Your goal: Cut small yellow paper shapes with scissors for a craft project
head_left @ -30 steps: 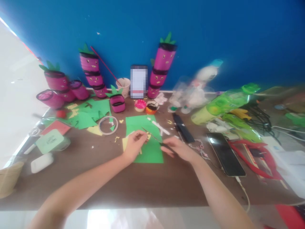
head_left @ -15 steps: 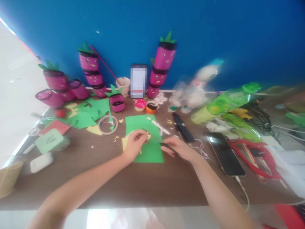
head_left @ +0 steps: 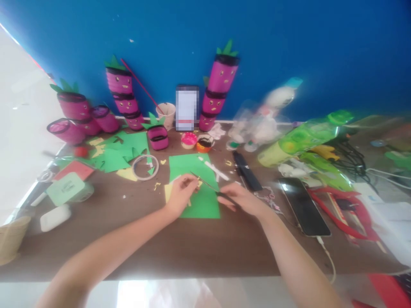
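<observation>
Over a green sheet (head_left: 205, 207) on the brown table, my left hand (head_left: 181, 192) pinches a small piece of yellow paper (head_left: 200, 182). My right hand (head_left: 239, 197) is wrapped round the dark handles of a pair of scissors (head_left: 208, 185), whose blades point up and left to the yellow piece. Another yellow paper (head_left: 168, 194) lies partly under my left hand. A white pen (head_left: 212, 167) rests on the upper right of the green sheet.
Magenta containers with faces (head_left: 213, 102) stand along the blue wall. Two small paint pots (head_left: 189, 140), a tape roll (head_left: 145, 167) and green scraps (head_left: 118, 156) lie behind my hands. To the right are a black phone (head_left: 304, 206) and a green bottle (head_left: 302, 139).
</observation>
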{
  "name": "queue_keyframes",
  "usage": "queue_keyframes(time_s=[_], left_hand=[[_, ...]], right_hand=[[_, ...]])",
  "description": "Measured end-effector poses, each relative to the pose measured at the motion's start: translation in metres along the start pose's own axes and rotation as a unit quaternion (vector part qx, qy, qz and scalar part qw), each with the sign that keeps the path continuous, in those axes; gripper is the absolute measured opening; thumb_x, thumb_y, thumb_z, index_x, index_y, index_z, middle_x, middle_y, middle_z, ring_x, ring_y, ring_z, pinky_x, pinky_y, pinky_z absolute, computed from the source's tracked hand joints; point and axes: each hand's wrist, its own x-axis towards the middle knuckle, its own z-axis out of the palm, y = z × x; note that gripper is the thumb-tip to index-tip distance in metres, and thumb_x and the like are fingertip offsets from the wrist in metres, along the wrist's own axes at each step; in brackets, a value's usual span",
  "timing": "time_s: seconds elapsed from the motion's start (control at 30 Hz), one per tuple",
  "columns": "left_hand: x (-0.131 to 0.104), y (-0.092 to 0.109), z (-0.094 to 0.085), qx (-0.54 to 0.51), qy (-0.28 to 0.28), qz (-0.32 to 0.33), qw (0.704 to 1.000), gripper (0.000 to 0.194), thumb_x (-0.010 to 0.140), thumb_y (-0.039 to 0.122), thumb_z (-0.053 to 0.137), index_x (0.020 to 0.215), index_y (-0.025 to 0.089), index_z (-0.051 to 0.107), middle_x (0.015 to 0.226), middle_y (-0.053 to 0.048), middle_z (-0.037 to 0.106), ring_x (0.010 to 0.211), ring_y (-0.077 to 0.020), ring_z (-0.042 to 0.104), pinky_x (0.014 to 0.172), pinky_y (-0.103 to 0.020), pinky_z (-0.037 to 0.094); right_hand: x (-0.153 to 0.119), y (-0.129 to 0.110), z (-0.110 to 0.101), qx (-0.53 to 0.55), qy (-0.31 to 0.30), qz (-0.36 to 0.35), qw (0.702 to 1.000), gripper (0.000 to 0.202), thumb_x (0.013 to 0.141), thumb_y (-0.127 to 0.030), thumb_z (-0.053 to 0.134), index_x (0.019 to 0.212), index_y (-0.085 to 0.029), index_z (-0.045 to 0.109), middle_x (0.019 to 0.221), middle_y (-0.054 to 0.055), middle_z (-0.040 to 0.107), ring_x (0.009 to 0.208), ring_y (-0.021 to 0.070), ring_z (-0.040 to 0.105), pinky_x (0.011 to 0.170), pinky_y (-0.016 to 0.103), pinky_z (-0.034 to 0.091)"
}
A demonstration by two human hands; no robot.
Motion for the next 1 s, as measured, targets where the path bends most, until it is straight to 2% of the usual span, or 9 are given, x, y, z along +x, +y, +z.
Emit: queue_keyframes(time_s=[0.4,1.0], left_hand=[[-0.0003,0.0026,0.0006,0.011,0.002,-0.016,1.0,0.01,0.069,0.027,0.061,0.067,0.017,0.059,0.06,0.002,0.057,0.057,-0.0096,0.053,0.059,-0.022,0.043],[-0.0005,0.0034,0.0005,0.0,-0.006,-0.016,1.0,0.011,0.07,0.026,0.061,0.068,0.016,0.057,0.059,0.002,0.057,0.056,-0.009,0.052,0.058,-0.022,0.043]], right_hand=[[0.0013,-0.0039,0.0041,-0.01,0.021,0.035,0.999,0.044,0.082,-0.036,0.052,0.043,-0.017,0.041,0.039,-0.005,0.041,0.042,0.0079,0.041,0.052,0.023,0.032],[0.0006,-0.0064,0.0041,-0.014,0.025,0.031,0.999,0.048,0.081,-0.043,0.053,0.042,-0.017,0.041,0.038,-0.004,0.041,0.044,0.0086,0.041,0.055,0.023,0.035]])
